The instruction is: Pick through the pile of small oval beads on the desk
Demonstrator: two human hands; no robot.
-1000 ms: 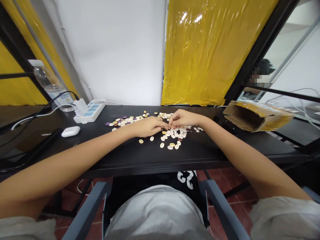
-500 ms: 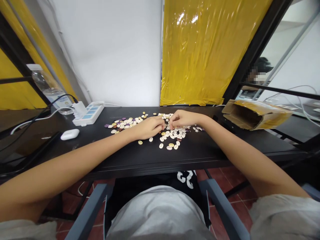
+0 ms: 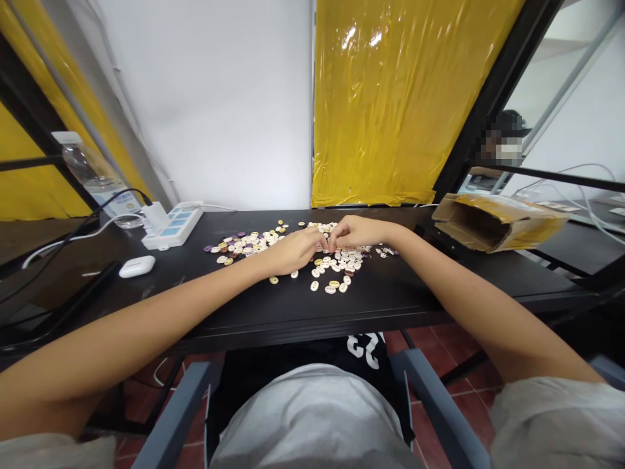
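Small oval button-like pieces [image 3: 349, 259] in cream, yellow, brown and purple lie spread over the black table. My left hand [image 3: 295, 253] is low over the middle of them, its fingers bent and drawn together. Facing it from the right, my right hand [image 3: 360, 233] points its curled fingers down in a pinch among the pieces. The fingertips of both hands nearly meet. Whatever sits between them is too small or hidden to make out. Another patch of pieces [image 3: 249, 243] lies left of my left hand, and a few single ones rest nearer the table's front edge.
A white power strip [image 3: 173, 228] with a plugged charger, a white earbud case [image 3: 137, 266] and a water bottle [image 3: 105, 185] stand on the left. An open cardboard box [image 3: 498, 225] lies at the right. Behind the frame at the far right is another person [image 3: 505, 140].
My left hand has shifted slightly right, its fingertips reaching closer to my right hand's. My right fingertips have moved a little left. The pieces around them look nearly the same.
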